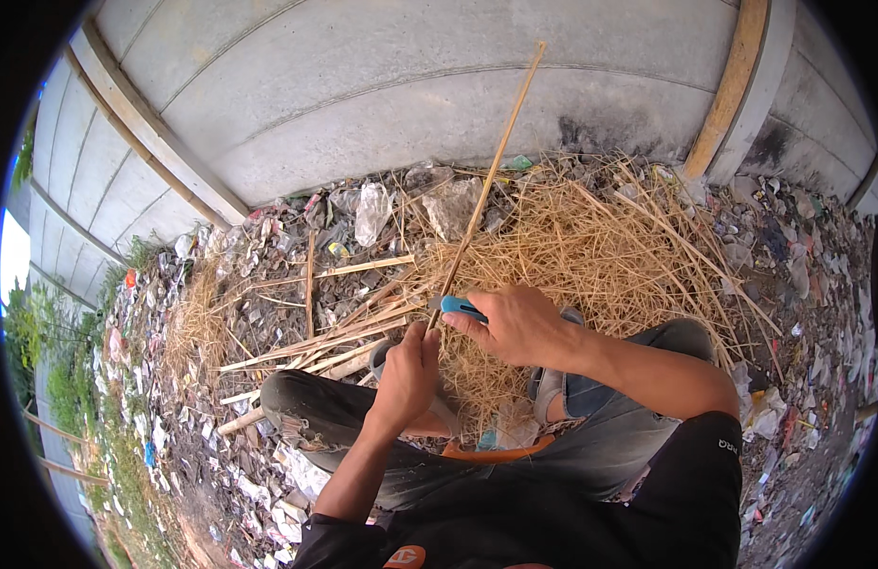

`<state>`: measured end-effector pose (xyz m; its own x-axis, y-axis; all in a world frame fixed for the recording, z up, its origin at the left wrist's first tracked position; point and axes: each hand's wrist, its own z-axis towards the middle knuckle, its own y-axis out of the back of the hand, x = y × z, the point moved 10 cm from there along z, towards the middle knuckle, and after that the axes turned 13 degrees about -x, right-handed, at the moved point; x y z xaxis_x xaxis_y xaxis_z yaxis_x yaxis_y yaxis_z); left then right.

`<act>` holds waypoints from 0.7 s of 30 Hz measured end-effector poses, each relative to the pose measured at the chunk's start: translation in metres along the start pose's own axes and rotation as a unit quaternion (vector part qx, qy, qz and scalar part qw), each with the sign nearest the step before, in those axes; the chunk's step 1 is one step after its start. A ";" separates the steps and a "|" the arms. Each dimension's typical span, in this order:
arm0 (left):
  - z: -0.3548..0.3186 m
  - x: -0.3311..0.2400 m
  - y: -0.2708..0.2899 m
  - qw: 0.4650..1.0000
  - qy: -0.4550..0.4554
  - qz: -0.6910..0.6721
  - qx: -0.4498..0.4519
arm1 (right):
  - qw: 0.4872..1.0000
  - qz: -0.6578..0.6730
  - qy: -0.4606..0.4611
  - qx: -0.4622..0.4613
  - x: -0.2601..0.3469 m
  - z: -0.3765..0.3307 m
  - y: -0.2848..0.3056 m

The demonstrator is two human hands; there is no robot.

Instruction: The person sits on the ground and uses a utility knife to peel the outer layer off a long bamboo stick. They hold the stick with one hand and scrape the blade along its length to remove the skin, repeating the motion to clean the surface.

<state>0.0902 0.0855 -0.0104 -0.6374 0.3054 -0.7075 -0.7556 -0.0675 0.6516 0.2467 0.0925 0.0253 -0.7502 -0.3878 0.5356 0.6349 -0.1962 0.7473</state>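
Note:
My left hand (405, 381) is closed around the lower end of a long, thin bamboo strip (489, 187). The strip slants up and away from me toward the wall. My right hand (517, 324) grips a utility knife with a blue handle (462, 306). Its blade end rests against the strip, just above my left fingers. How deep the blade sits in the strip I cannot tell. A heap of pale shavings (591, 247) spreads beyond and to the right of my hands. To the left lie several split bamboo strips (315, 346).
A grey concrete panel wall (382, 85) rises ahead, with a bamboo pole (733, 85) against its post at right. Litter and plastic scraps (372, 213) cover the ground. A grey stone (451, 207) sits near the wall. Between my bent legs (609, 417) shows an orange edge (500, 451).

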 end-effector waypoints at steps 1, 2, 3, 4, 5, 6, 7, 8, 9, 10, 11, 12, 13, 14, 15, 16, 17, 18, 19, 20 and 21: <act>-0.002 0.001 0.000 1.000 -0.016 0.021 -0.009 | 1.000 0.013 0.013 -0.014 0.003 0.001 -0.004; -0.003 0.002 -0.001 0.998 -0.032 0.042 -0.018 | 0.999 -0.003 -0.006 -0.037 -0.007 0.005 0.000; -0.005 0.003 -0.001 0.997 -0.048 0.062 -0.027 | 0.998 -0.020 -0.026 -0.060 -0.021 0.015 0.010; -0.009 0.011 -0.003 0.996 -0.049 0.072 -0.024 | 0.995 -0.036 -0.049 -0.083 -0.035 0.024 0.019; -0.014 0.018 -0.004 0.995 -0.051 0.083 -0.022 | 0.997 -0.048 -0.012 -0.066 -0.042 0.030 0.022; -0.017 0.023 -0.003 0.994 -0.053 0.093 -0.020 | 0.997 -0.051 -0.028 -0.044 -0.046 0.029 0.012; -0.018 0.023 -0.005 0.994 -0.052 0.097 -0.017 | 0.997 -0.059 -0.043 -0.020 -0.048 0.027 0.007; -0.018 0.023 -0.006 0.993 -0.051 0.101 -0.013 | 0.996 -0.066 -0.058 0.004 -0.050 0.024 0.001; -0.018 0.023 -0.008 0.993 -0.050 0.105 -0.010 | 0.998 -0.047 -0.039 -0.031 -0.051 0.024 -0.004; -0.018 0.026 -0.008 0.993 -0.046 0.109 -0.010 | 0.998 -0.056 -0.014 -0.028 -0.043 0.019 -0.013; -0.020 0.028 -0.008 0.993 -0.041 0.113 -0.010 | 0.997 -0.067 0.010 -0.024 -0.033 0.012 -0.022; -0.021 0.031 -0.008 0.993 -0.035 0.116 -0.011 | 0.996 -0.076 0.035 -0.019 -0.027 0.009 -0.026; -0.021 0.031 -0.005 0.992 -0.045 0.115 -0.014 | 0.997 -0.064 -0.029 -0.015 -0.043 0.019 -0.016; -0.024 0.033 -0.004 0.992 -0.053 0.115 -0.010 | 0.997 -0.070 -0.018 -0.013 -0.048 0.026 -0.015; -0.026 0.035 -0.001 0.991 -0.061 0.115 -0.006 | 0.997 -0.076 -0.008 -0.010 -0.053 0.033 -0.016; -0.024 0.036 -0.001 0.992 -0.062 0.112 -0.008 | 0.996 -0.089 0.009 -0.007 -0.055 0.038 -0.014; -0.021 0.037 0.001 0.992 -0.062 0.109 -0.009 | 0.996 -0.083 0.021 -0.038 -0.050 0.040 -0.014; -0.019 0.036 0.001 0.992 -0.063 0.106 -0.011 | 0.995 -0.092 0.025 -0.027 -0.047 0.035 -0.020; -0.021 0.040 0.001 0.993 -0.057 0.107 -0.008 | 0.995 -0.096 0.030 -0.017 -0.040 0.029 -0.030; -0.026 0.043 -0.001 0.993 -0.052 0.105 -0.002 | 0.994 -0.102 0.031 -0.007 -0.035 0.021 -0.037; -0.032 0.047 -0.003 0.994 -0.047 0.103 0.004 | 0.995 -0.092 0.028 0.016 -0.033 0.014 -0.049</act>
<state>0.0574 0.0700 -0.0540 -0.7615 0.3725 -0.5304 -0.6088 -0.1306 0.7825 0.2382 0.1274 -0.0238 -0.8415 -0.3979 0.3655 0.4803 -0.2409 0.8434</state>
